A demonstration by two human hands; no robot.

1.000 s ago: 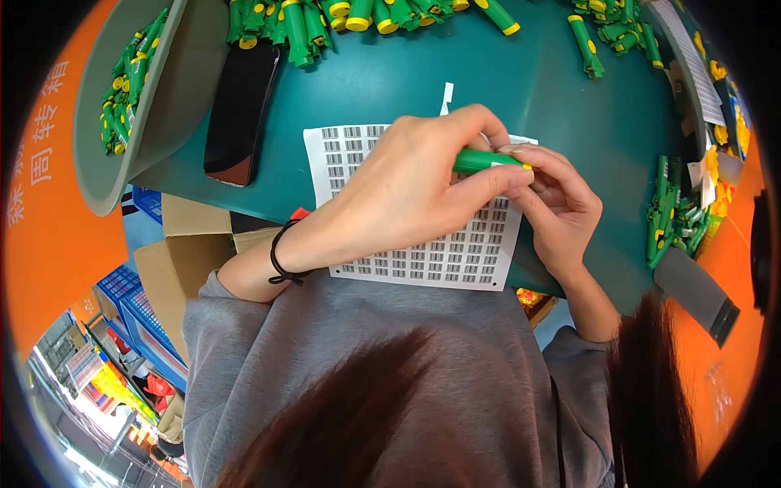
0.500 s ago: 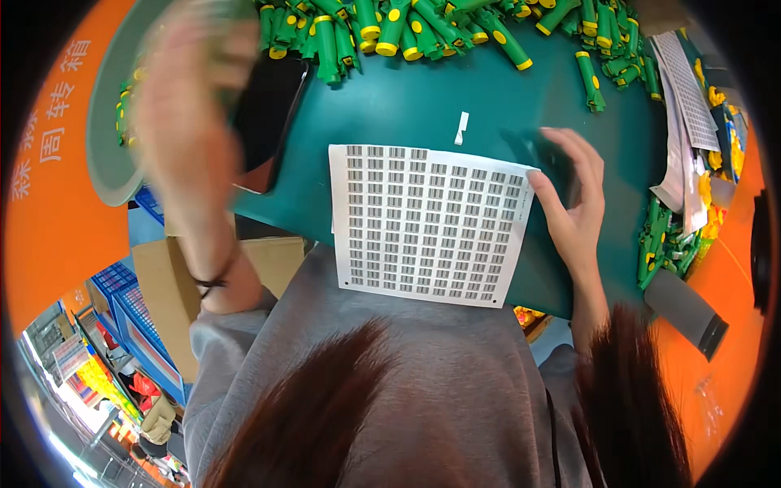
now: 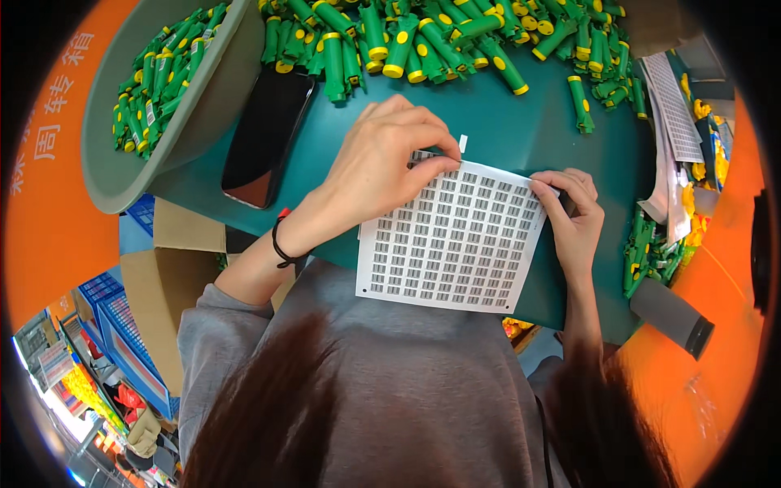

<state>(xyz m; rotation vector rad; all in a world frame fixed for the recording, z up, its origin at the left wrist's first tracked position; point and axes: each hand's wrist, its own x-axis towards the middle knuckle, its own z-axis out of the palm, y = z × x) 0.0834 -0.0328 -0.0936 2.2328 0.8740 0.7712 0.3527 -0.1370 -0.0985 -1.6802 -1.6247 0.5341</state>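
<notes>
A white sheet of barcode labels (image 3: 455, 236) lies tilted at the table's front edge, against my lap. My left hand (image 3: 390, 163) reaches across its upper left corner, thumb and forefinger pinched together at the top edge. Whether a single label is lifted between those fingertips cannot be seen. At the upper right corner, my right hand (image 3: 573, 203) grips the sheet between thumb and curled fingers. Just beyond the left fingertips, a small white paper strip (image 3: 463, 144) rests on the green table.
Green-and-yellow plastic tubes (image 3: 399, 49) are heaped along the far side. A grey-green basin (image 3: 114, 191) at the left holds more. Near it lie a black phone (image 3: 268, 134) and an open cardboard box (image 3: 154, 285). More label sheets (image 3: 671, 106) and a dark grey cylinder (image 3: 671, 317) are at right.
My left hand has swung from above the basin down and right to the sheet's top edge, its fingers now pinched. The right hand keeps hold of the corner.
</notes>
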